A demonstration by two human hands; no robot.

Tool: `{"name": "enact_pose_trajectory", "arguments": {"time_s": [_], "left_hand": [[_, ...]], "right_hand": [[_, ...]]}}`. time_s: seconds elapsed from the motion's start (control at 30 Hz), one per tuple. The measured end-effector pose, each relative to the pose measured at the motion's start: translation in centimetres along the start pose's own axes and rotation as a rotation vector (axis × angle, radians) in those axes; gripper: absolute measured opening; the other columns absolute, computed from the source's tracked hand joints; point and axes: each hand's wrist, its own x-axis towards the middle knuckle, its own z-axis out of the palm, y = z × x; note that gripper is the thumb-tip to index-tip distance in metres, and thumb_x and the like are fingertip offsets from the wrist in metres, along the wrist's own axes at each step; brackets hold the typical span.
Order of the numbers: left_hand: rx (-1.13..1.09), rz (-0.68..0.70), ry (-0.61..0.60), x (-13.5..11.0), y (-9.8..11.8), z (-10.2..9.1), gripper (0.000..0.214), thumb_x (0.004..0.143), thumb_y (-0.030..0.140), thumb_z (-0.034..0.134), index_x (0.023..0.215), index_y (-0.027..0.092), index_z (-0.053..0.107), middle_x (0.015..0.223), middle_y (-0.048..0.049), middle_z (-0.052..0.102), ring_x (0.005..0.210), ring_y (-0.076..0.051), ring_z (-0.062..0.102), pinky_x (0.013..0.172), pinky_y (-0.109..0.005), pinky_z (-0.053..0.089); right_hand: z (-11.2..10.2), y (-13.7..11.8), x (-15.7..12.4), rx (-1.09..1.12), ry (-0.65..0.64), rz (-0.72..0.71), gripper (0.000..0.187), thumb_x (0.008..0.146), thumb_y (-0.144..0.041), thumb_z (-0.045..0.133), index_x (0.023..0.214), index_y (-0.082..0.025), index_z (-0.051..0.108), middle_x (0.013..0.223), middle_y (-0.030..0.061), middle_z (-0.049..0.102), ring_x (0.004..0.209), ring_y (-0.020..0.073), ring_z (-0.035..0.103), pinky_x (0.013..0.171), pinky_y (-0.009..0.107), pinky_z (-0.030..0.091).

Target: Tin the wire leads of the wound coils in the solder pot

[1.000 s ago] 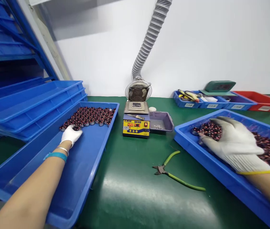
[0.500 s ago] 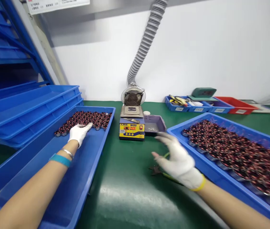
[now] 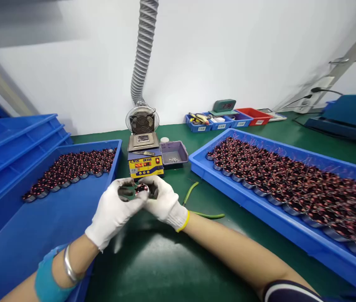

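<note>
The table (image 3: 165,272) is green, the wall (image 3: 228,50) white. Left hand (image 3: 113,212) and right hand (image 3: 164,199) are together, fingers closed around one small round part (image 3: 142,190), near the yellow-fronted machine (image 3: 146,165).

A plain white wall (image 3: 234,58) spans the background, with a grey shadow across its upper left; a ribbed grey duct (image 3: 144,50) hangs down in front of it; pale posts lean at the left (image 3: 0,82) and right (image 3: 355,48) edges, dark cables (image 3: 297,102) running near the right one; the green tabletop (image 3: 165,272) meets the wall, light pooling softly on its glossy surface.
</note>
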Motion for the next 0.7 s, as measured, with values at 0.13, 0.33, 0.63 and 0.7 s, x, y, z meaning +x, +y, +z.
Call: {"name": "enact_pose_trajectory", "arguments": {"time_s": [0.13, 0.33, 0.63, 0.7], "left_hand": [[-0.128, 0.087, -0.205, 0.0, -0.7, -0.6, 0.057, 0.079, 0.051, 0.054, 0.125, 0.018, 0.050, 0.127, -0.0066, 0.057, 0.125, -0.023, 0.044, 0.102, -0.033, 0.040], [-0.153, 0.176, -0.211, 0.1, -1.8, -0.6, 0.052, 0.085, 0.046, 0.048, 0.130, 0.019, 0.048, 0.136, -0.0025, 0.048, 0.131, -0.017, 0.036, 0.111, -0.028, 0.027], [-0.204, 0.130, -0.116, -0.1, -1.7, -0.9, 0.037, 0.076, 0.044, 0.061, 0.105, 0.022, 0.068, 0.118, -0.0030, 0.063, 0.117, -0.021, 0.052, 0.103, -0.031, 0.040], [-0.283, 0.102, -0.134, 0.2, -1.0, -1.6, 0.034, 0.075, 0.043, 0.062, 0.098, 0.021, 0.070, 0.114, -0.0050, 0.065, 0.114, -0.022, 0.055, 0.100, -0.032, 0.042]], "right_hand": [[-0.5, -0.9, 0.7, 0.355, -0.132, 0.186, 0.050, 0.049, -0.023, 0.078, 0.094, -0.017, 0.058, 0.090, 0.0034, 0.063, 0.073, 0.0147, 0.061, 0.065, 0.028, 0.052], [-0.5, -0.7, 0.5, 0.442, -0.226, 0.311, 0.056, 0.049, -0.020, 0.079, 0.102, -0.015, 0.061, 0.091, 0.0036, 0.064, 0.069, 0.0114, 0.059, 0.061, 0.024, 0.049], [-0.6, -1.1, 0.2, 0.465, -0.289, 0.371, 0.046, 0.045, -0.018, 0.081, 0.086, -0.014, 0.061, 0.073, -0.0020, 0.061, 0.060, 0.0079, 0.055, 0.054, 0.020, 0.048], [-0.4, -1.0, 0.1, 0.456, -0.307, 0.403, 0.047, 0.044, -0.019, 0.081, 0.087, -0.014, 0.060, 0.071, -0.0024, 0.061, 0.058, 0.0075, 0.054, 0.054, 0.021, 0.048]]}}
